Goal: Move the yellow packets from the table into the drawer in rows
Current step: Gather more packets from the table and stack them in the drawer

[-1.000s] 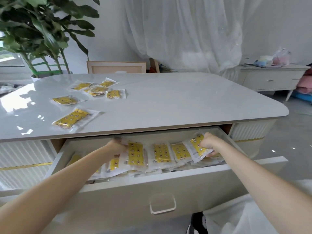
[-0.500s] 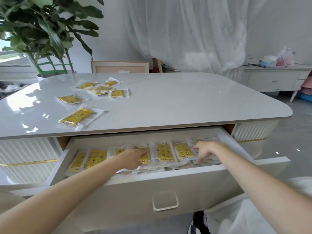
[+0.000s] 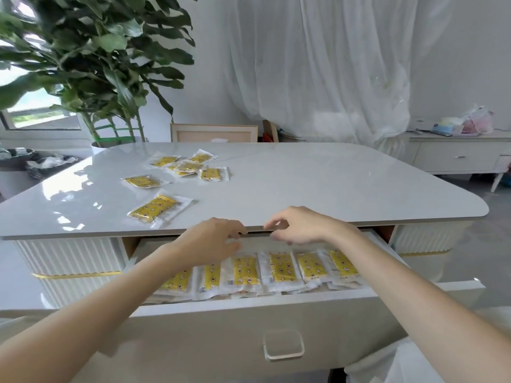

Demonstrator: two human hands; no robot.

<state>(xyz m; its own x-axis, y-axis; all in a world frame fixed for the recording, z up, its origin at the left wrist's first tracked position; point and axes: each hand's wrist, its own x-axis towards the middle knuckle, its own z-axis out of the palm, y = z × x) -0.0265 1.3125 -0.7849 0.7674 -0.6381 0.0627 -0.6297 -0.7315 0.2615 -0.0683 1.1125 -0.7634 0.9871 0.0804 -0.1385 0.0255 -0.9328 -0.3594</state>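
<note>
Both our hands have risen out of the drawer (image 3: 359, 316) to the counter (image 3: 331, 186) edge, mid-frame. The left hand (image 3: 213, 240) and right hand (image 3: 302, 228) hang loosely curled, holding nothing. Below them a row of yellow packets (image 3: 282, 269) lines the drawer. Loose packets (image 3: 159, 209) lie centre-left, before a leafy plant (image 3: 96, 56). We cannot read their blurred print.

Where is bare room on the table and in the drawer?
Table: bare across its right half, from the loose packets to the right edge. Drawer: a strip behind the packet row, partly hidden by the left hand and right hand. Crowded: table's left side; drawer's front, packed edge to edge.
</note>
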